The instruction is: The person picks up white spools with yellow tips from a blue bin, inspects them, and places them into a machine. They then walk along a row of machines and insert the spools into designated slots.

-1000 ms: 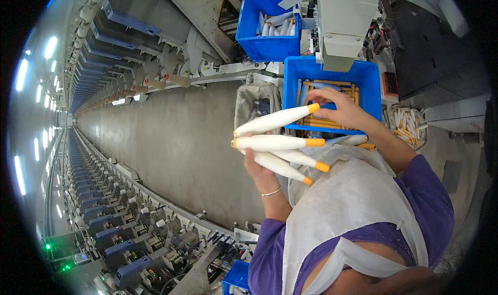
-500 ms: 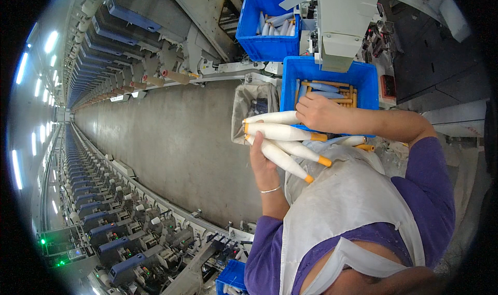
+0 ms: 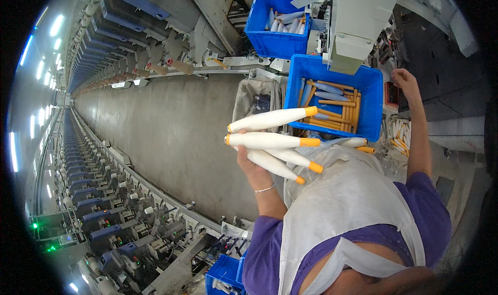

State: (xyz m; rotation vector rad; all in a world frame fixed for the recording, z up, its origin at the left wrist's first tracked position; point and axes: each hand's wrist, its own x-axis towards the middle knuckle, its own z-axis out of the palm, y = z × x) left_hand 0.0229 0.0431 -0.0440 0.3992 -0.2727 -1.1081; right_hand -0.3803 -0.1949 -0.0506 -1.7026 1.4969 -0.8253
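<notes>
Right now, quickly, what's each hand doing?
Left hand: closed, holding four white bobbins.
Right hand: loosely curled; whether it holds anything cannot be told.

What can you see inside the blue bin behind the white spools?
The blue bin holds orange tubes and some pale blue spools. A white spool in the left hand hides part of the bin's left side; anything underneath is covered.

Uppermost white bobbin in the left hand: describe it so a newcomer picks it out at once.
Start at the white apron and follow the purple left sleeve up to the braceleted left hand. It holds a fan of orange-tipped white bobbins. The uppermost bobbin is the only one whose orange end shows against the blue crate of orange tubes.
</notes>
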